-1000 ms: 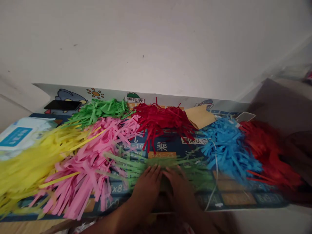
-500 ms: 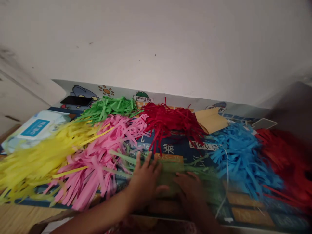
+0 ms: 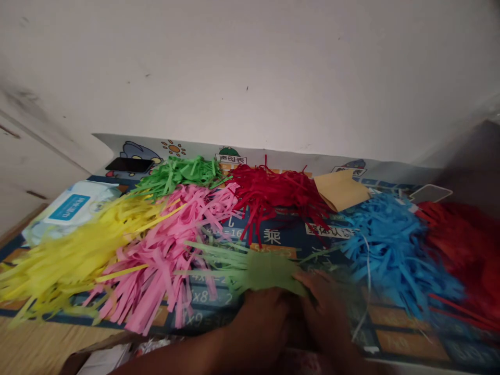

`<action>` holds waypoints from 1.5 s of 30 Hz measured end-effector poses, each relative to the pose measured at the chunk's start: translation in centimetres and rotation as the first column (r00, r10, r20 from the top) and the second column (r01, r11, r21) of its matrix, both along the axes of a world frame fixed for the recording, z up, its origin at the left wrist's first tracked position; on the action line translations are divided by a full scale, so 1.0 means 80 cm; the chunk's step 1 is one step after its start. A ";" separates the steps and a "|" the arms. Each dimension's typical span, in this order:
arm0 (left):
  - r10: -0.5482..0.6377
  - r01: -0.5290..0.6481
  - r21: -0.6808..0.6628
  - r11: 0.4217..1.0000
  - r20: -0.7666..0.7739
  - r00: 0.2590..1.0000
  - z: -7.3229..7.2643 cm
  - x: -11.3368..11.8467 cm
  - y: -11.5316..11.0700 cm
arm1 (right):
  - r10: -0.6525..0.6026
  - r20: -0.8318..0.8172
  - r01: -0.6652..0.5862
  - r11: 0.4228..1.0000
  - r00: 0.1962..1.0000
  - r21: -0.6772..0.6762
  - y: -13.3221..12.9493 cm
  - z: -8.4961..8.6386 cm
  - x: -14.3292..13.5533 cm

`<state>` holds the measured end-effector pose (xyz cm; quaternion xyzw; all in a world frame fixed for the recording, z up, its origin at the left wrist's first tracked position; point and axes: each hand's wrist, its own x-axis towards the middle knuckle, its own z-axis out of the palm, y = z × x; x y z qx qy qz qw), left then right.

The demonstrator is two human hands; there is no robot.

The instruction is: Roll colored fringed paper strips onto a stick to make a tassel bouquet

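Note:
A sheet of light green fringed paper (image 3: 269, 268) lies in front of me, its cut strips spreading out to the left and right. At its near edge my left hand (image 3: 263, 312) is closed, fingers curled down over the paper and partly hidden in shadow. My right hand (image 3: 322, 294) grips the paper's near right corner, its fingers bent over the edge and a little blurred. Left of the sheet is a pile of pink paper strips (image 3: 160, 260). Dark red strips (image 3: 277, 192) lie beyond it, and blue strips (image 3: 398, 250) are to the right.
Yellow strips (image 3: 86, 250), a wet-wipes pack (image 3: 70, 208), a black phone (image 3: 129, 165) and bright green strips (image 3: 179, 174) lie leftward. Tan paper (image 3: 340, 190) and red strips (image 3: 464, 255) are rightward. A white string (image 3: 368, 281) crosses the printed mat (image 3: 406, 341). The wall (image 3: 250, 67) stands behind.
My left hand has drawn back from lying spread on the green strips to curl at the paper's near edge. My right hand has shifted slightly right. The green sheet's middle now shows.

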<state>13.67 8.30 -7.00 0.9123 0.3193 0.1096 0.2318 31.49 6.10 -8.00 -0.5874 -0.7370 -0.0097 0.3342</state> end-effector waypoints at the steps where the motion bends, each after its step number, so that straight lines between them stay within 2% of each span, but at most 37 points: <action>1: 0.029 -0.030 -0.012 0.999 -0.027 0.999 -0.001 0.000 0.007 | 0.016 0.007 -0.016 1.000 1.000 0.011 -0.002 0.000 0.002; 4: 0.100 -0.108 -0.045 0.993 -0.160 0.982 0.005 -0.020 0.040 | 0.078 0.041 -0.079 0.997 0.996 0.023 -0.010 -0.009 0.004; 7: 0.211 -0.227 -0.039 0.973 -0.250 0.945 0.020 -0.074 0.065 | 0.119 0.074 -0.120 0.993 0.990 0.008 -0.015 -0.021 0.003; 10: 0.343 -0.345 0.048 0.937 -0.307 0.888 0.047 -0.148 0.060 | 0.120 0.071 -0.120 0.993 0.990 0.003 -0.017 -0.026 -0.003; 11: 0.348 -0.349 0.060 0.935 -0.330 0.877 0.058 -0.169 0.053 | 0.114 0.054 -0.115 0.993 0.992 0.009 -0.016 -0.025 -0.006; 13: 0.263 -0.275 0.017 0.961 -0.357 0.896 0.081 -0.192 0.035 | 0.098 0.007 -0.098 0.995 0.995 0.022 -0.014 -0.024 -0.013; 15: 0.079 -0.101 -0.063 0.993 -0.280 0.957 0.091 -0.182 0.022 | 0.092 -0.029 -0.092 0.996 0.995 0.020 -0.012 -0.022 -0.020; 16: 0.008 -0.027 -0.080 0.996 -0.228 0.974 0.089 -0.166 0.019 | 0.095 -0.035 -0.095 0.995 0.995 0.007 -0.011 -0.022 -0.021; 17: -0.018 0.011 -0.044 0.999 -0.159 0.987 0.080 -0.147 0.020 | 0.101 -0.034 -0.102 0.995 0.994 -0.007 -0.011 -0.022 -0.021; 19: -0.046 0.055 0.088 0.995 -0.095 0.994 0.048 -0.107 0.029 | 0.112 -0.011 -0.112 0.993 0.994 -0.037 -0.014 -0.022 -0.017; 21: -0.099 0.118 0.165 0.979 -0.117 0.988 0.007 -0.079 0.042 | 0.107 0.037 -0.105 0.993 0.994 -0.050 -0.019 -0.021 -0.010; 23: -0.111 0.133 0.169 0.977 -0.133 0.985 -0.027 -0.072 0.052 | 0.102 0.122 -0.092 0.992 0.987 -0.085 -0.026 -0.020 -0.006; 25: -0.105 0.126 0.169 0.978 -0.126 0.986 -0.044 -0.077 0.055 | 0.115 0.189 -0.091 0.988 0.975 -0.128 -0.030 -0.019 -0.008; 28: -0.105 0.115 0.160 0.980 -0.069 0.992 -0.041 -0.091 0.057 | 0.152 0.142 -0.128 0.977 0.978 -0.169 -0.025 -0.023 -0.021; 31: -0.062 0.057 0.090 0.994 0.056 0.996 -0.021 -0.097 0.064 | 0.145 -0.020 -0.146 0.963 0.989 -0.225 -0.011 -0.025 -0.025; 33: 0.014 -0.015 0.012 1.000 0.087 0.996 -0.008 -0.095 0.074 | 0.075 -0.105 -0.103 0.950 0.992 -0.296 0.001 -0.021 -0.022; 36: 0.148 -0.149 -0.021 0.989 -0.032 0.988 0.004 -0.083 0.094 | -0.077 -0.106 0.033 0.929 0.991 -0.368 0.024 -0.012 -0.020; 39: 0.234 -0.231 0.039 0.972 -0.237 0.943 0.008 -0.065 0.115 | -0.162 0.030 0.163 0.936 0.986 -0.311 0.045 -0.008 -0.023; 42: 0.260 -0.255 0.060 0.965 -0.333 0.907 0.006 -0.053 0.126 | -0.175 0.087 0.192 0.945 0.981 -0.264 0.055 -0.011 -0.026; 45: 0.261 -0.258 0.057 0.964 -0.364 0.894 0.005 -0.050 0.128 | -0.181 0.041 0.185 0.945 0.983 -0.268 0.055 -0.017 -0.025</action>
